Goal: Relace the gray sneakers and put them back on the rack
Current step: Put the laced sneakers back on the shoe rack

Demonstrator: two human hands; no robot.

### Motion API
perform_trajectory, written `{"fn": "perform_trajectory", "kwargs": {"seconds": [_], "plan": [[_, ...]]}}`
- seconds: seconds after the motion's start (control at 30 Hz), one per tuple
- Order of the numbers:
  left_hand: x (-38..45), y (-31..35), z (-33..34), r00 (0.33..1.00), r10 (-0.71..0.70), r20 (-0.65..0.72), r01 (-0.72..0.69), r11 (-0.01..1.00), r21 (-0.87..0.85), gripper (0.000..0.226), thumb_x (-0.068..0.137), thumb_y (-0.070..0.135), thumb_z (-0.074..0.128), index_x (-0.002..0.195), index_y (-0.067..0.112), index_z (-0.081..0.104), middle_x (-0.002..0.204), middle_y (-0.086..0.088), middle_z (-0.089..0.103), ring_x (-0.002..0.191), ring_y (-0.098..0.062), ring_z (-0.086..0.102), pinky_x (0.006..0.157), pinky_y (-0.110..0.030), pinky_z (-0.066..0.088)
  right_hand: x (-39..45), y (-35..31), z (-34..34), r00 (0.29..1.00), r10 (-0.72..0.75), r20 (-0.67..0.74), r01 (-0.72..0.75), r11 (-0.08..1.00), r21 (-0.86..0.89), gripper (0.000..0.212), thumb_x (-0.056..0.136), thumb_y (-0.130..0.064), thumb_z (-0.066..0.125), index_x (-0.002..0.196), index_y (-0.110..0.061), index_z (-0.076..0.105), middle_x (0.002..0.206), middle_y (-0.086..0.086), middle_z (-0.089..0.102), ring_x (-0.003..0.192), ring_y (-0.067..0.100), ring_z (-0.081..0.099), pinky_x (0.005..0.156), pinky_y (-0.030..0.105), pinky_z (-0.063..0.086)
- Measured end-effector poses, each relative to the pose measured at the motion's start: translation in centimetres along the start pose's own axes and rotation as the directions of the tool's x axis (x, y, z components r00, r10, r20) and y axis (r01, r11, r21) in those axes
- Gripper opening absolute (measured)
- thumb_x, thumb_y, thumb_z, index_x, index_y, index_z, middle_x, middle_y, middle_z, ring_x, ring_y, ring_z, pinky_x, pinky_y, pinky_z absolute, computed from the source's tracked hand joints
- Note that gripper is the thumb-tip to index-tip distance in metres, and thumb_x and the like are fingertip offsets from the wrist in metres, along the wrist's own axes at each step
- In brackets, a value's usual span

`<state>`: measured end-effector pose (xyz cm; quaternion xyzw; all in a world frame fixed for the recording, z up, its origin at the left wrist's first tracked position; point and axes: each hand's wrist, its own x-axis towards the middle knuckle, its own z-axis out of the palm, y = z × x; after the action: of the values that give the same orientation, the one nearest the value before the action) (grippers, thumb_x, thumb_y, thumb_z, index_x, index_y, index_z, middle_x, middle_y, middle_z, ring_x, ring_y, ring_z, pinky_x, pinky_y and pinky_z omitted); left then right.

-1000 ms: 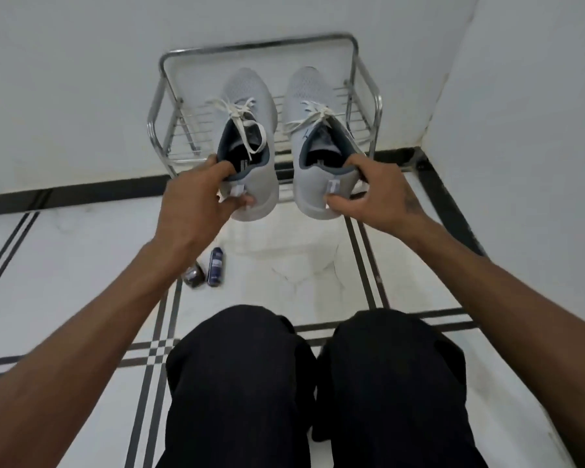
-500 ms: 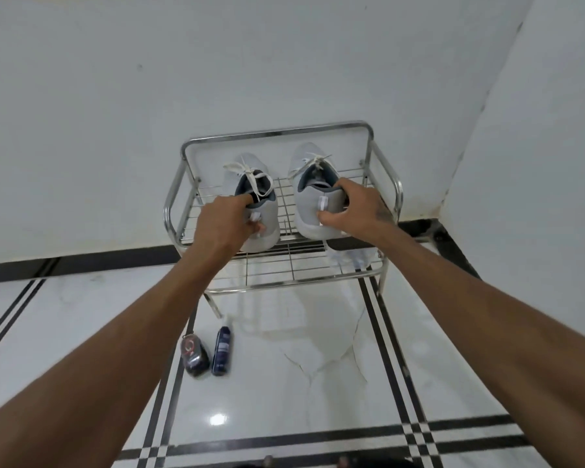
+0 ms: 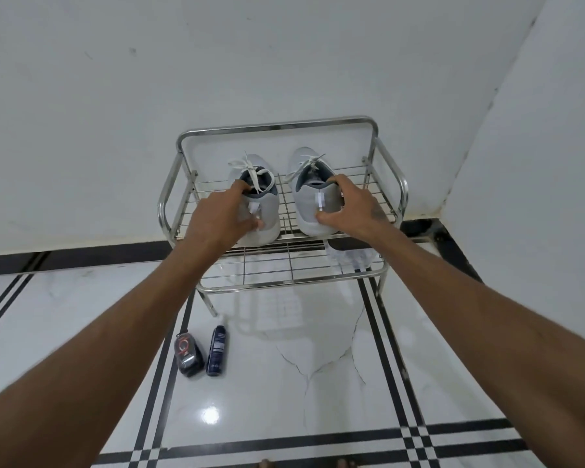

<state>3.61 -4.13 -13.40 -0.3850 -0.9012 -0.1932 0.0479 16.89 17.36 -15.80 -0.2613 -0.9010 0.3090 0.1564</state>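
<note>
Two gray sneakers with white laces stand side by side, toes to the wall, on the top shelf of a chrome wire shoe rack (image 3: 390, 170). My left hand (image 3: 222, 216) grips the heel of the left sneaker (image 3: 267, 211), fingers hooked into its collar and thumb low on the heel. My right hand (image 3: 350, 206) holds the heel of the right sneaker (image 3: 309, 201) the same way. Both arms are stretched forward.
The rack stands against a white wall in a corner, with a second white wall on the right. A pale item (image 3: 350, 258) lies on the lower shelf. A small dark case (image 3: 188, 354) and a dark blue spray can (image 3: 217, 349) lie on the glossy tiled floor.
I have risen from a crouch and carried both sneakers forward from the air onto the rack's top shelf; my knees have left the view.
</note>
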Motion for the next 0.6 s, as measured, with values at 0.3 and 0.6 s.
{"fn": "perform_trajectory", "kwargs": {"seconds": [0.3,0.6], "plan": [[-9.4,-3.4,2.3,0.95,-0.109,-0.293,0.064,0.985,-0.158,0.018,0.093,0.03,0.062,0.111,0.028,0.06,0.104,0.013,0.066,0.071,-0.005,0.061,0.069,-0.031,0.05,-7.3,-3.9,5.8,0.815,-0.503,-0.286,0.47,0.864,-0.182,0.031,0.083,-0.014,0.062,0.114,-0.012,0.058,0.106,0.002,0.058,0.096,0.017,0.053,0.077,0.03,0.051],[-17.7,-12.2,6.2,0.872,-0.486,-0.066,0.461,0.858,-0.228,0.009,0.088,0.026,0.061,0.093,0.027,0.069,0.09,0.013,0.07,0.078,-0.011,0.066,0.071,-0.028,0.049,-10.7,-6.6,15.3,0.912,-0.265,0.312,0.299,0.952,-0.063,0.019,0.091,-0.028,0.053,0.11,-0.026,0.056,0.091,-0.008,0.066,0.085,0.017,0.061,0.071,0.03,0.046]]}}
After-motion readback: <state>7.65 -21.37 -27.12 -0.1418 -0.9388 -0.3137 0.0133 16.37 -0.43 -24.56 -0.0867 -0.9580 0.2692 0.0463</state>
